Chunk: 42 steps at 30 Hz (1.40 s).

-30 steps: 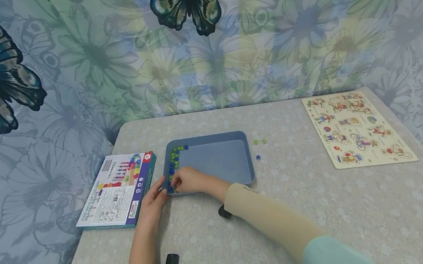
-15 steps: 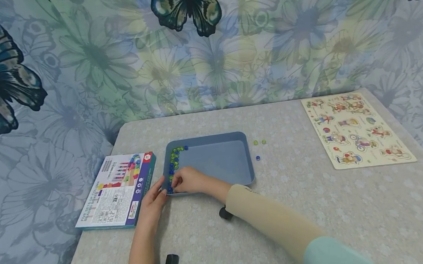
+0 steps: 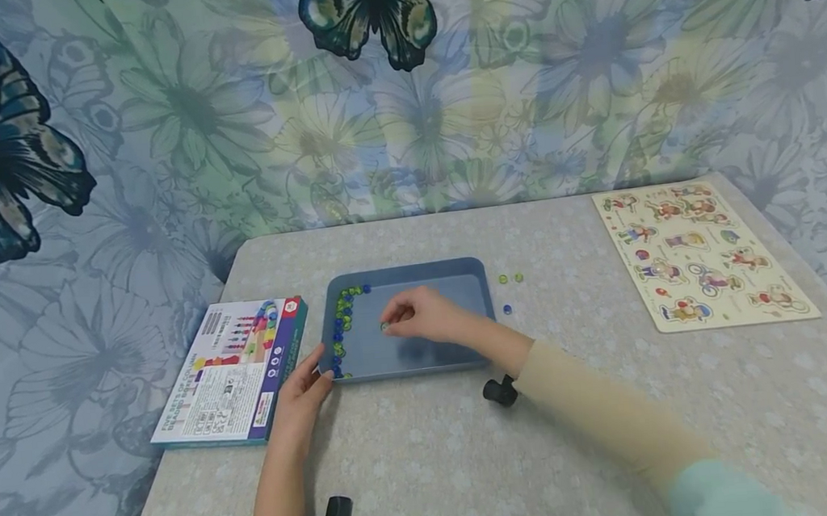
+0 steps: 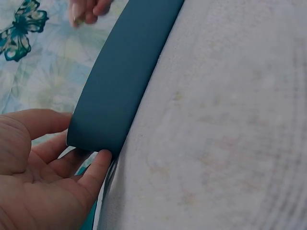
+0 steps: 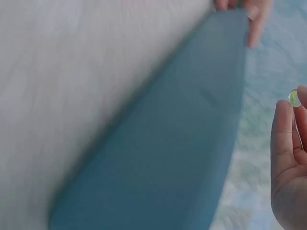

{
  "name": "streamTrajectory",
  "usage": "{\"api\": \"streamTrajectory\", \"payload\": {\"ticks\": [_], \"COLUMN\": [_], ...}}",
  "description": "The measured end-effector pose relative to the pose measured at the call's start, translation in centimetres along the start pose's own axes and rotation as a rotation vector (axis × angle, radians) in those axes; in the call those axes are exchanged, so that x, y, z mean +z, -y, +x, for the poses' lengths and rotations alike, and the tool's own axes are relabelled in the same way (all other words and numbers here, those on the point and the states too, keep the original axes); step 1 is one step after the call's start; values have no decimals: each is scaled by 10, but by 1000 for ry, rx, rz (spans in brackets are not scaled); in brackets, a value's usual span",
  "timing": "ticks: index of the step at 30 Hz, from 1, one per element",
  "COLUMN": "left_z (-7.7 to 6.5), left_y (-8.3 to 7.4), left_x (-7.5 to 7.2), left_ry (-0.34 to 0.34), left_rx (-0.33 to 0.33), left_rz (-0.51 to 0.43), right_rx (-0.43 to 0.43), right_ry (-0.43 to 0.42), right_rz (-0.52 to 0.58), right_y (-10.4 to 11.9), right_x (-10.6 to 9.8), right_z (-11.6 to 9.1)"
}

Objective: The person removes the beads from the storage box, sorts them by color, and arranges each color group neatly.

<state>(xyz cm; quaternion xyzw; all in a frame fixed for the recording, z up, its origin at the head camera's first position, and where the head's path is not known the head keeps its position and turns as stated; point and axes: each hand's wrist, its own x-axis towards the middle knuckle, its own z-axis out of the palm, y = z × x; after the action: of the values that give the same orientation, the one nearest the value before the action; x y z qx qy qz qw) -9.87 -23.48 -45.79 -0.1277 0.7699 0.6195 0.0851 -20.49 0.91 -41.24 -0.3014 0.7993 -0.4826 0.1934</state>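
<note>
A shallow blue-grey tray (image 3: 436, 353) lies on the table, with small green and blue beads (image 3: 339, 329) lined along its left side and top left corner. My left hand (image 3: 303, 392) holds the tray's near left corner; in the left wrist view its fingers (image 4: 98, 172) curl around that corner. Above the middle of the tray, my right hand (image 3: 428, 315) pinches a small translucent green bead (image 5: 294, 98) between thumb and fingertips.
Two green beads (image 3: 503, 279) and one blue bead (image 3: 507, 310) lie right of the tray. A printed box (image 3: 229, 378) sits to the left. At the far right is a wooden picture board (image 3: 705, 255). A flowered curtain (image 3: 432, 127) hangs behind the table.
My right hand has lifted from the tray's near left corner and moved right and away from me, carrying the green bead. The left hand stays at the corner.
</note>
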Motion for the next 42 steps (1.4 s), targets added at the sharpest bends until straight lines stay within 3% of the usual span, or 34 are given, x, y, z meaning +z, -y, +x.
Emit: {"api": "streamTrajectory", "payload": {"ticks": [6,11,20,26,34,42], "left_z": [2,1,1,2,3,2], "left_y": [1,0,1,2,3,3], "left_x": [0,0,-1,-1,0,0], "left_ry": [-7,-13,-16,-11,-12,-8], "left_rx": [-22,-22,-30,-30,-15,-16], "left_rz": [16,22,34,25,15,19], "right_rx": [3,7,159,218,278,350], "right_ry": [-71,-132,-239,-236,-238,-278], "right_rz": [-35,-86,-177,-219,-279,-307], "right_y": [-1,-14,-61,-90,-109,-120], "right_x": [-47,-79,-109,-114,-129,-150], "right_z": [-30,-59,-100,-111,-122,-110]}}
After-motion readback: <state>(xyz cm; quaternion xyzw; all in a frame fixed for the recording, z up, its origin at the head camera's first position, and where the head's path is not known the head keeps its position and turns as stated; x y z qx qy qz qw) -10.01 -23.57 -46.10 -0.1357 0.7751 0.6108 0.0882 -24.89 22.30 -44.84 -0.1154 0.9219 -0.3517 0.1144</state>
